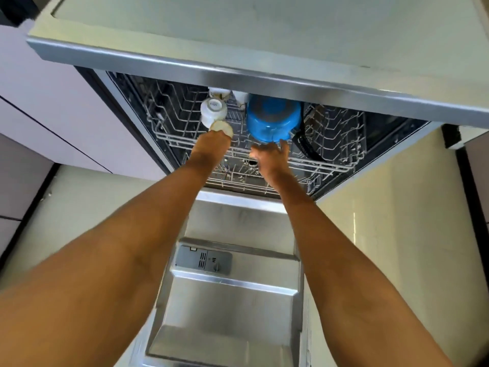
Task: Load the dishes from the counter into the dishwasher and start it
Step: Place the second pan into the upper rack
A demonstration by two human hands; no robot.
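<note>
Two bare arms reach up the middle of the frame into an open dishwasher [137, 107], whose steel door [227, 300] lies folded down at the bottom centre with a grey detergent box [203, 259] set in it. At far left, pale cabinet fronts [39, 107] run beside the machine. Just left of centre, the left hand [211, 147] is curled round a small cream cup [221, 128], holding it at the front edge of the pulled-out upper rack [330, 144]. Touching that cup from behind, a white cup [213, 112] sits upside down in the rack, and two more white cups [219, 92] show farther back, half hidden under the counter edge [264, 80]. Right of them, a blue pot [272, 117] rests upside down in the same rack. The right hand [270, 154] is just below it with fingers spread and relaxed, the fingertips [284, 144] at the pot's near rim; whether they touch it I cannot tell. A black handle [307, 148] slants down beside that hand. Below, part of the lower rack [238, 178] shows. At right, cream floor tiles [397, 221] fill the frame.
</note>
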